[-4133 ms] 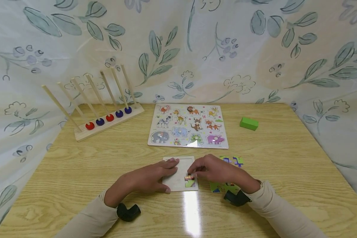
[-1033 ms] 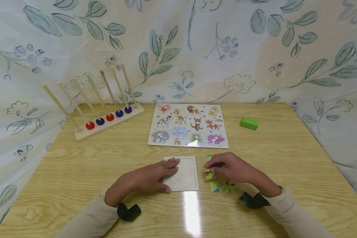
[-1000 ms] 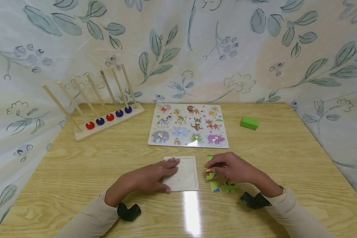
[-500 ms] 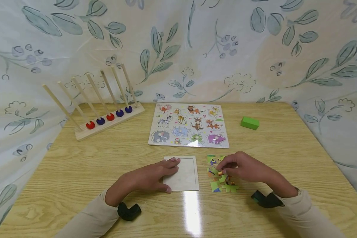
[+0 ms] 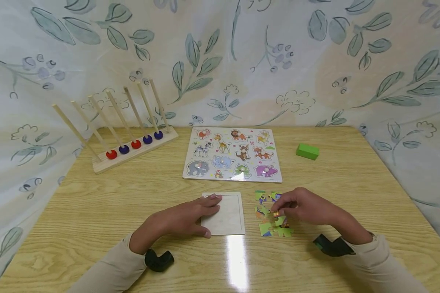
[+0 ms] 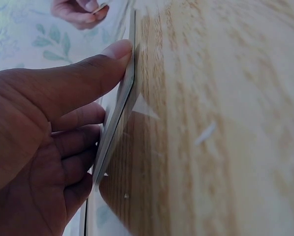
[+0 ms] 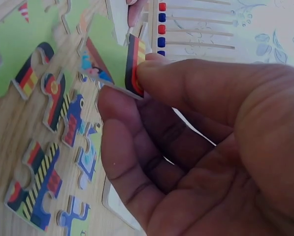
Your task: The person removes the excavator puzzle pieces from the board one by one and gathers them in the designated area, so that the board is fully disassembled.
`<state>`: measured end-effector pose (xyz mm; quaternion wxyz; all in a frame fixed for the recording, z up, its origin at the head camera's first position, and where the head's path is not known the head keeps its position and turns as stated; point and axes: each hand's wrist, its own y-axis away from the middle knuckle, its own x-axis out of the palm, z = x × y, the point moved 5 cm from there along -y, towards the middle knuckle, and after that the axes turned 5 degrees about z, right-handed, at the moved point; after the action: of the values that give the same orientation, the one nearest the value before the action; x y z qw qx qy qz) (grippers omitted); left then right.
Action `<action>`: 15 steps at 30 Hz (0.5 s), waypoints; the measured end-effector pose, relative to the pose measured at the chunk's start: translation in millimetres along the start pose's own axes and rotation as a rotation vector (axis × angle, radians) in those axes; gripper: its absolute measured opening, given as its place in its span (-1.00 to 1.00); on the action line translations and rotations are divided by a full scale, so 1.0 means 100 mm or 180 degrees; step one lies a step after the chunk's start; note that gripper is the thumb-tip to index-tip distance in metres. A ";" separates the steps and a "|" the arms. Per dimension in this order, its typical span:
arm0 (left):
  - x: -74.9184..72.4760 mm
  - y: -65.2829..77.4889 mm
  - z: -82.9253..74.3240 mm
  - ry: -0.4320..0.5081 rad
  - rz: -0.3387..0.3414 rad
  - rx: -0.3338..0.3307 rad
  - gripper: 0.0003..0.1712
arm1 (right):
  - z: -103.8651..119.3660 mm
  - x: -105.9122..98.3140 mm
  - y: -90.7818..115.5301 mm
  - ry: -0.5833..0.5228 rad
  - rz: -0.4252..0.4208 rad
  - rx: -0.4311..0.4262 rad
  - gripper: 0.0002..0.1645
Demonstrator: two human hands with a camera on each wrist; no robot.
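My left hand (image 5: 185,217) rests on the left side of a shallow wooden puzzle tray (image 5: 229,219), its fingers spread over the bare board. In the left wrist view the thumb touches the edge of the tray (image 6: 116,123). Between thumb and fingertips, my right hand (image 5: 308,207) pinches a jigsaw piece (image 7: 110,56), green with a black, red and yellow band. It is held over several loose jigsaw pieces (image 5: 265,229) right of the tray. Some of them are hidden under the hand; the right wrist view shows striped and blue ones (image 7: 36,187).
Behind the tray lies an animal peg puzzle (image 5: 232,154). A wooden rack with upright pegs (image 5: 135,148) and red and blue beads stands at the back left. At the back right sits a green block (image 5: 307,151). A floral cloth (image 5: 220,61) hangs behind the table.
My right hand has moved right from the tray's lower right corner, where a piece lay under its fingers, to over the loose pieces. The tray is now bare. My left hand has stayed put.
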<state>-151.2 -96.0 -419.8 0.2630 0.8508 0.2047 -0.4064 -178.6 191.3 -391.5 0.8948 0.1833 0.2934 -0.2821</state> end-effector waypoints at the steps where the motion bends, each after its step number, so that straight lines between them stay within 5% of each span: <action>1: 0.00 0.00 0.00 0.0018 0.0002 -0.0016 -0.14 | 0.00 -0.01 0.01 -0.0004 -0.0006 -0.0006 -0.82; 15: 0.01 0.01 0.01 0.0004 -0.0002 -0.0056 -0.16 | -0.10 -0.07 0.20 -0.0033 -0.0065 0.0114 -0.80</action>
<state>-151.0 -96.9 -420.8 0.2702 0.8486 0.2087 -0.4041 -175.8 214.4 -391.8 0.8900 0.1948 0.2856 -0.2973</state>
